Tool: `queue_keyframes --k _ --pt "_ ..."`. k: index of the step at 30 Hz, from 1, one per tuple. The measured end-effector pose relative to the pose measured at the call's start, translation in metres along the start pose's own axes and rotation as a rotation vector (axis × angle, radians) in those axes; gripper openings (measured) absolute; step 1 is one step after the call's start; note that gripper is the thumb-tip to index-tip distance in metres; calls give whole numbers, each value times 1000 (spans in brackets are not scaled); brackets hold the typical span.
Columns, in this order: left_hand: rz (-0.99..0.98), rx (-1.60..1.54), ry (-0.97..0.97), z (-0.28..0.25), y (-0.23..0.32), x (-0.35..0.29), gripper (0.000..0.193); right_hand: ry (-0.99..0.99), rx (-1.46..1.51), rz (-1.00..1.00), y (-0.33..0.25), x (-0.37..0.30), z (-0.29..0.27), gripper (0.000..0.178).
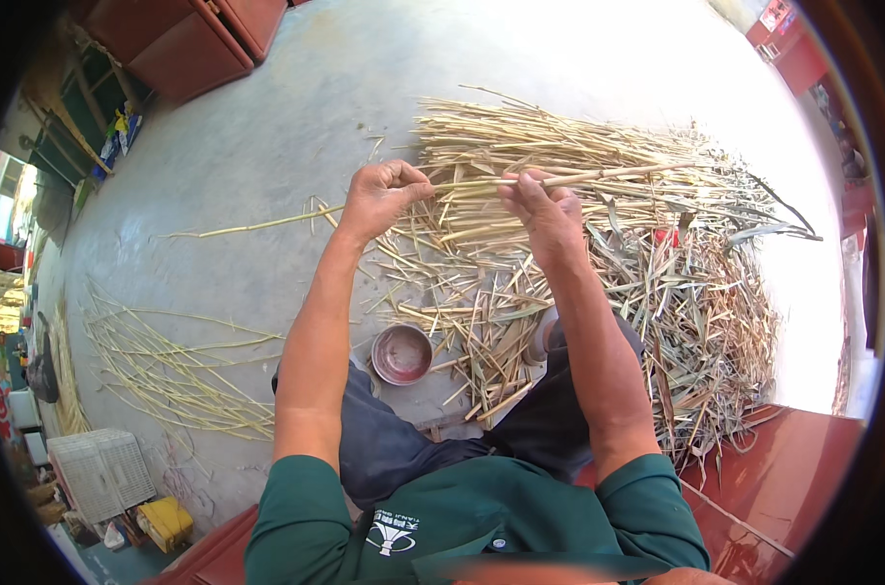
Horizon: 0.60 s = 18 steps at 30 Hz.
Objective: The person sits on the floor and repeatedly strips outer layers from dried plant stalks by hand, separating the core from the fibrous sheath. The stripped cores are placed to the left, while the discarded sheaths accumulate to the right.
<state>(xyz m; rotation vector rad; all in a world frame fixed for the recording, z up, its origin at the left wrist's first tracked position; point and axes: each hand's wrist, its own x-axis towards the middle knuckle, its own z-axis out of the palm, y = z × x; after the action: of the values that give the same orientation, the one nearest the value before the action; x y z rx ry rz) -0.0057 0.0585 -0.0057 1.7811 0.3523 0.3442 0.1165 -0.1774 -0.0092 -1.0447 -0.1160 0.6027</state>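
Both hands (462,200) hold the reed stalk (267,224) crosswise, left-right.

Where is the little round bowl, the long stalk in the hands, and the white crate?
Round bowl (402,354), head view, inside bottom.
Long stalk (257,225), head view, part left of left hand.
White crate (98,472), head view, top face.

One small round reddish metal bowl (402,354) sits on the floor. One white plastic crate (96,473) and one yellow box (166,522) — just one each. Two bare hands — left hand (382,198), right hand (542,211) — hold one long pale reed stalk (481,182). The dry stalks in the pile (598,253) are too many to count.
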Motion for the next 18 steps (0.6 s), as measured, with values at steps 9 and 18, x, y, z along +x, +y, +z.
queue_keyframes --k 9,18 --pt "496 647 155 18 22 2 22 -81 89 22 12 -2 9 15" --pt "487 940 -80 12 -1 6 10 203 -114 -12 -15 5 -18 25"
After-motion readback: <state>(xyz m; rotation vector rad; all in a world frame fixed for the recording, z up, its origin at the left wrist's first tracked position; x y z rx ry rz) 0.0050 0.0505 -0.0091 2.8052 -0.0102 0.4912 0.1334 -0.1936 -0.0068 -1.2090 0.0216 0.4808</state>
